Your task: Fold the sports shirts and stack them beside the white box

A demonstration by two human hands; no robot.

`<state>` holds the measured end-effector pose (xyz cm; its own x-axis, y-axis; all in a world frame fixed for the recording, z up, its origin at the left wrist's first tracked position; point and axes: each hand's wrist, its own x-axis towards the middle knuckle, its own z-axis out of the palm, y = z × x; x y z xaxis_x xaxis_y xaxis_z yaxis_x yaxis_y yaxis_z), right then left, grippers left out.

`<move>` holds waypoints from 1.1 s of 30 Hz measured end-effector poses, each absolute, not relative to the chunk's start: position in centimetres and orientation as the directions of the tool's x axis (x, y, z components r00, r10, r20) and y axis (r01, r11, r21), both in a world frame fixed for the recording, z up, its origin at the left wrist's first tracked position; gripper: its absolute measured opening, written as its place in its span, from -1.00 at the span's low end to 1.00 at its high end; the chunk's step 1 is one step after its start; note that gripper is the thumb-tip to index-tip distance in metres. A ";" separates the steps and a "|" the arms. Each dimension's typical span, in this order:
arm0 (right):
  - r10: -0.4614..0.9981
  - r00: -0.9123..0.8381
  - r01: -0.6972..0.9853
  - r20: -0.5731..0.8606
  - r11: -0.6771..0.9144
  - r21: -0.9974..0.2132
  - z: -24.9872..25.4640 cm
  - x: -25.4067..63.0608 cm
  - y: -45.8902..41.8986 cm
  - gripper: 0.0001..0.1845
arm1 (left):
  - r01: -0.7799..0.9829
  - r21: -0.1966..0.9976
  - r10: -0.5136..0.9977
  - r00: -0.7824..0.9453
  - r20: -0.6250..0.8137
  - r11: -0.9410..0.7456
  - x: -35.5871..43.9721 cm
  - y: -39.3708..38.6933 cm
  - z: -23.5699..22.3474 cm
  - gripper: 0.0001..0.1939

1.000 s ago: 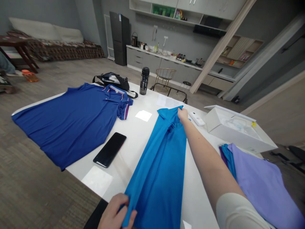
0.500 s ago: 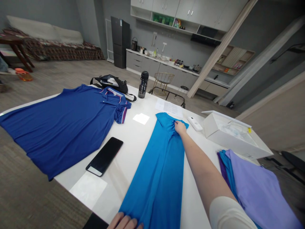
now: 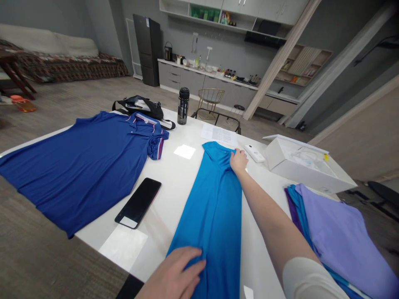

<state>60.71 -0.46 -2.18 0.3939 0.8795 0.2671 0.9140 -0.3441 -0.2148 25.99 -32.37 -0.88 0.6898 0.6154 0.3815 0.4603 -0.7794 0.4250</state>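
Observation:
A bright blue short-sleeved shirt (image 3: 215, 199), folded long and narrow, lies on the white table (image 3: 174, 178) with its collar end away from me. At the shoulder beside the neckline, my right hand (image 3: 239, 161) rests on the cloth, fingers stretched out over its edge. Lower down, my left hand (image 3: 177, 272) is spread over the left side of the shirt, fingers apart; part of it is cut off by the frame's bottom edge. Shallow creases run down the shirt's middle.
Left lies a dark blue polo shirt (image 3: 90, 162) hanging over the table edge, with a phone (image 3: 139, 202) beside it. A black bag (image 3: 141, 108), bottle (image 3: 183, 107) and papers (image 3: 218, 135) are behind. Rightward are a white device (image 3: 254, 153), open box (image 3: 296, 166) and folded clothes (image 3: 336, 232).
My right hand has gone from pinching cloth at the neckline to lying with stretched fingers at the right shoulder. My left hand has moved up and right onto the shirt.

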 end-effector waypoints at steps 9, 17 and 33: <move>0.970 0.196 0.940 -0.141 -0.227 -0.254 -4.8 58.5 -5.7 -0.30 | 0.655 0.361 0.739 0.649 0.182 -0.664 38.1 -17.8 -4.2 -0.39; 0.963 0.262 0.928 -0.064 -0.269 -0.257 -4.8 60.0 -4.9 -0.31 | 0.622 0.403 0.720 0.676 0.157 -0.671 37.9 -17.2 -5.3 -0.30; 0.985 0.158 0.951 -0.072 -0.172 -0.258 -6.8 62.3 3.0 -0.32 | 0.785 0.273 0.804 0.591 -0.062 -0.555 43.2 8.3 -5.7 -0.31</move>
